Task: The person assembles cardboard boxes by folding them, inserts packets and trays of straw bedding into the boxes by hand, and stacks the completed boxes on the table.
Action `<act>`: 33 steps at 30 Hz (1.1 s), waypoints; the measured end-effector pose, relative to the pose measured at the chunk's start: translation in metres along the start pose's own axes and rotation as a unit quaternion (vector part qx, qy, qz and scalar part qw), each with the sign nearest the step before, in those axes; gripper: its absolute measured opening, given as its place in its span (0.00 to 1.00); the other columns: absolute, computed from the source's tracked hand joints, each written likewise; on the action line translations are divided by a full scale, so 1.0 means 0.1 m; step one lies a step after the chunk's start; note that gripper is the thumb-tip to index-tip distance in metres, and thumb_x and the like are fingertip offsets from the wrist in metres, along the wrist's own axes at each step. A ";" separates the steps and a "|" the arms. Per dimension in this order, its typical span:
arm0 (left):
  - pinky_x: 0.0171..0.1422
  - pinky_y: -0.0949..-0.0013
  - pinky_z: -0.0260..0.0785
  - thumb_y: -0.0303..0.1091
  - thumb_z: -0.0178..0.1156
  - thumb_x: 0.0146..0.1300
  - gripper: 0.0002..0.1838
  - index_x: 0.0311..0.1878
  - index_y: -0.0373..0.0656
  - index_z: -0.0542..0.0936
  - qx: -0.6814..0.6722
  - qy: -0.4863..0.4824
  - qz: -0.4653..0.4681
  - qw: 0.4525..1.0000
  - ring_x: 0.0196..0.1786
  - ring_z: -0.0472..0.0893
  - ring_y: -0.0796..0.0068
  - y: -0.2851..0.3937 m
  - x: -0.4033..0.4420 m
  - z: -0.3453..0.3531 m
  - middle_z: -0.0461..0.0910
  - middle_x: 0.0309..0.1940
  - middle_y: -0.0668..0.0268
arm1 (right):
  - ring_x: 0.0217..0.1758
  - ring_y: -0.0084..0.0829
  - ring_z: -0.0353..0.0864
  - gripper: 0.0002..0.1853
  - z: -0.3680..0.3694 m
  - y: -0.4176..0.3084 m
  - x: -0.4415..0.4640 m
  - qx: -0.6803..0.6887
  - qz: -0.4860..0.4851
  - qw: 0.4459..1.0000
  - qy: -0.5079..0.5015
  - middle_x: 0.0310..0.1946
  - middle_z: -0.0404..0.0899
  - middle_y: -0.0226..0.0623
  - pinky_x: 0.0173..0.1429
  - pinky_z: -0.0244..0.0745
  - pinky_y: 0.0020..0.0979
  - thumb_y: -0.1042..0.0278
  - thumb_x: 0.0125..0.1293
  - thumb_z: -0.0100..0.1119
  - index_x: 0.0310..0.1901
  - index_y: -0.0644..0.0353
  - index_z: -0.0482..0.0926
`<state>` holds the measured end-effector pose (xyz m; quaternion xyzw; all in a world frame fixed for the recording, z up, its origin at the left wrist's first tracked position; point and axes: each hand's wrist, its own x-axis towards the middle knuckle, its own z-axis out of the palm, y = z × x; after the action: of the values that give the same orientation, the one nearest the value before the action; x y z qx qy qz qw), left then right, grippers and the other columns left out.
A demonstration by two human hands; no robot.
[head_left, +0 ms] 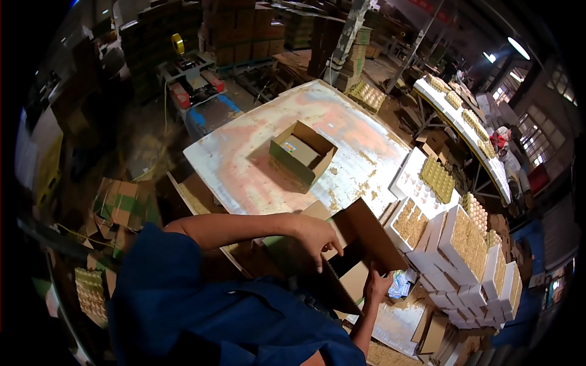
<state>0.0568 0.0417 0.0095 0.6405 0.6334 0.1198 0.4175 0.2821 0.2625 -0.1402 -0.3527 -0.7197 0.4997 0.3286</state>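
Note:
Close to my body is an open cardboard box [368, 236], tilted, with its dark inside showing. My left hand [318, 239] is at the box's left edge, its fingers bent down over the rim. My right hand [378, 282] grips the near right edge, with a finger stretched up along the cardboard. A second open box [303, 155], green outside and brown inside, sits upright on the stained white table [244, 177]. A small coloured label shows on its inner wall.
White foam boxes [467, 244] filled with husk are stacked at the right. Behind them lie a green egg tray [437, 179] and loose eggs. A tape machine [192, 82] stands at the back left. Flattened cardboard [125, 201] lies at the left. A person [502, 137] is far right.

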 end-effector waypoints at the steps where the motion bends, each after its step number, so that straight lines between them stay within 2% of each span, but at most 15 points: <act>1: 0.52 0.61 0.74 0.54 0.77 0.40 0.43 0.61 0.47 0.78 -0.027 0.086 -0.011 0.996 0.54 0.80 0.63 -0.10 0.05 0.04 0.78 0.55 0.54 | 0.52 0.31 0.77 0.26 -0.02 0.02 0.02 -0.002 -0.023 0.999 -0.030 0.51 0.80 0.39 0.59 0.70 0.29 0.77 0.56 0.67 0.59 0.69 0.73; 2: 0.52 0.61 0.74 0.54 0.77 0.40 0.43 0.61 0.47 0.78 -0.026 0.088 -0.010 0.996 0.54 0.80 0.63 -0.19 0.08 0.09 0.78 0.55 0.54 | 0.52 0.31 0.77 0.26 -0.02 0.09 0.06 -0.002 -0.026 0.999 -0.030 0.51 0.80 0.39 0.59 0.70 0.29 0.77 0.56 0.67 0.59 0.69 0.73; 5: 0.62 0.62 0.69 0.52 0.77 0.39 0.45 0.61 0.40 0.75 0.091 0.422 -0.036 0.901 0.60 0.74 0.55 -0.37 0.17 0.37 0.74 0.57 0.52 | 0.47 0.29 0.78 0.24 -0.03 0.42 0.13 0.054 -0.009 0.999 -0.001 0.47 0.80 0.36 0.53 0.73 0.27 0.80 0.57 0.65 0.57 0.68 0.75; 8: 0.67 0.61 0.64 0.50 0.77 0.40 0.50 0.67 0.38 0.69 -0.038 0.503 -0.022 0.863 0.64 0.70 0.51 -0.47 0.23 0.62 0.70 0.61 0.49 | 0.47 0.27 0.78 0.22 -0.23 0.16 0.15 0.048 0.096 0.993 -0.042 0.46 0.81 0.36 0.53 0.72 0.27 0.77 0.57 0.64 0.55 0.67 0.76; 9: 0.68 0.60 0.63 0.47 0.77 0.42 0.55 0.73 0.39 0.59 -0.104 0.472 -0.022 0.875 0.65 0.69 0.50 -0.60 0.32 0.67 0.68 0.63 0.47 | 0.47 0.26 0.78 0.20 -0.32 0.12 0.18 0.047 0.108 0.991 -0.065 0.45 0.81 0.36 0.53 0.72 0.27 0.75 0.57 0.63 0.53 0.66 0.78; 12: 0.70 0.60 0.62 0.46 0.76 0.43 0.61 0.77 0.42 0.50 -0.148 0.448 -0.020 0.881 0.67 0.68 0.48 -0.60 0.33 0.67 0.63 0.68 0.45 | 0.57 0.33 0.78 0.24 -0.47 -0.68 0.30 0.074 -0.087 0.991 -0.066 0.55 0.79 0.44 0.65 0.68 0.33 0.73 0.65 0.57 0.63 0.67 0.73; 14: 0.71 0.59 0.62 0.45 0.77 0.43 0.62 0.77 0.45 0.48 -0.158 0.452 -0.017 0.877 0.67 0.68 0.47 -0.63 0.38 0.71 0.62 0.69 0.45 | 0.58 0.33 0.78 0.24 -0.44 -1.18 0.27 0.166 -0.072 0.981 -0.073 0.55 0.80 0.45 0.66 0.68 0.33 0.71 0.67 0.56 0.64 0.68 0.72; 19: 0.71 0.58 0.62 0.43 0.77 0.44 0.63 0.78 0.53 0.44 -0.164 0.474 -0.025 0.865 0.70 0.66 0.48 -0.59 0.39 0.66 0.60 0.71 0.47 | 0.51 0.31 0.82 0.15 -0.15 -1.11 -0.11 0.010 -0.103 0.992 -0.071 0.45 0.85 0.42 0.60 0.73 0.31 0.75 0.65 0.57 0.52 0.70 0.80; 22: 0.75 0.64 0.56 0.37 0.77 0.43 0.51 0.73 0.49 0.64 -0.144 0.466 -0.019 0.873 0.73 0.62 0.56 -0.49 0.29 0.62 0.62 0.72 0.50 | 0.49 0.30 0.83 0.11 -0.01 -0.86 -0.57 0.002 -0.054 0.995 -0.082 0.43 0.85 0.41 0.58 0.74 0.31 0.78 0.62 0.59 0.45 0.70 0.82; 23: 0.75 0.64 0.57 0.37 0.77 0.44 0.46 0.70 0.49 0.69 -0.145 0.448 -0.010 0.882 0.73 0.64 0.55 -0.57 0.32 0.64 0.62 0.72 0.50 | 0.48 0.30 0.83 0.11 0.00 -0.34 -0.60 0.008 -0.117 0.993 -0.023 0.42 0.85 0.42 0.57 0.75 0.30 0.79 0.60 0.60 0.45 0.70 0.82; 24: 0.74 0.64 0.58 0.38 0.76 0.44 0.41 0.66 0.49 0.74 -0.148 0.431 -0.002 0.890 0.72 0.65 0.55 -0.64 0.38 0.68 0.63 0.71 0.50 | 0.47 0.30 0.83 0.12 -0.07 -0.55 -0.64 -0.001 -0.157 0.985 -0.069 0.43 0.85 0.42 0.56 0.76 0.30 0.81 0.60 0.59 0.46 0.71 0.82; 26: 0.73 0.64 0.60 0.39 0.76 0.45 0.39 0.64 0.50 0.76 -0.158 0.428 -0.010 0.890 0.71 0.67 0.55 -0.57 0.33 0.64 0.63 0.71 0.50 | 0.47 0.30 0.83 0.13 -0.25 -0.73 -0.58 0.114 -0.029 0.990 -0.083 0.44 0.84 0.42 0.56 0.76 0.30 0.83 0.60 0.57 0.47 0.71 0.82; 28: 0.72 0.65 0.61 0.39 0.76 0.45 0.37 0.62 0.50 0.78 -0.160 0.423 -0.015 0.892 0.69 0.69 0.55 -0.58 0.32 0.61 0.62 0.71 0.49 | 0.48 0.31 0.83 0.19 -0.43 -0.50 -0.54 0.117 -0.024 0.993 -0.006 0.47 0.83 0.41 0.56 0.76 0.31 0.84 0.60 0.57 0.55 0.69 0.78; 30: 0.71 0.65 0.63 0.41 0.76 0.45 0.37 0.63 0.52 0.78 -0.116 0.438 -0.007 0.892 0.68 0.71 0.55 -0.63 0.35 0.63 0.62 0.71 0.48 | 0.55 0.35 0.80 0.30 -0.66 -0.39 -0.56 -0.042 -0.043 0.997 -0.053 0.55 0.79 0.45 0.60 0.76 0.36 0.78 0.58 0.66 0.64 0.64 0.71; 33: 0.70 0.65 0.63 0.39 0.77 0.45 0.36 0.62 0.51 0.78 -0.134 0.436 -0.009 0.890 0.68 0.71 0.55 -0.62 0.34 0.63 0.64 0.71 0.49 | 0.68 0.40 0.69 0.60 -0.72 -0.06 -0.90 -0.185 -0.014 0.959 -0.215 0.67 0.67 0.47 0.66 0.71 0.40 0.69 0.37 0.85 0.73 0.61 0.56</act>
<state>0.0611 0.0392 -0.0848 0.4560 0.7353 0.4670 0.1823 0.3890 0.2211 -0.1251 -0.2815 -0.8580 0.4175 0.1016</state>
